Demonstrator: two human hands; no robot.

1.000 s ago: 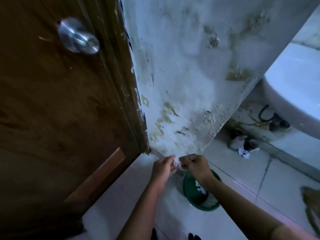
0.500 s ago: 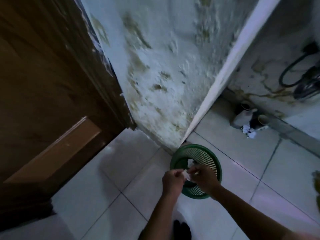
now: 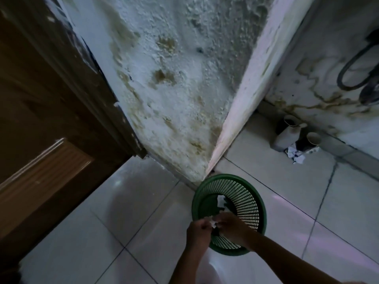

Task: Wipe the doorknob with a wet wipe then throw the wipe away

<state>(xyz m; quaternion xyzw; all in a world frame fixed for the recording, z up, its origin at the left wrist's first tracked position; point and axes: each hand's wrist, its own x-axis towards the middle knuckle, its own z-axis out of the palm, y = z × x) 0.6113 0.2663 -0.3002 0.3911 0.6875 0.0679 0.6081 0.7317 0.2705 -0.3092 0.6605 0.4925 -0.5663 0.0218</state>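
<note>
A crumpled white wet wipe (image 3: 213,220) is pinched between my left hand (image 3: 198,230) and my right hand (image 3: 232,227). Both hands hover over the near rim of a green slotted plastic waste basket (image 3: 249,191) standing on the tiled floor at the wall's corner. Some white paper (image 3: 221,200) lies inside the basket. The doorknob is out of view; only the lower part of the brown wooden door (image 3: 41,124) shows at the left.
A stained, flaking white wall (image 3: 174,89) rises straight ahead, ending in a corner edge above the basket. At the right, small vessels (image 3: 287,136) and crumpled paper (image 3: 295,155) sit on the floor by a stained wall with a dark hose (image 3: 352,68). Pale floor tiles (image 3: 114,232) surround the basket.
My view has tilted down from the doorknob to the floor. Both hands, still holding the wipe, have come lower, over the basket's near rim.
</note>
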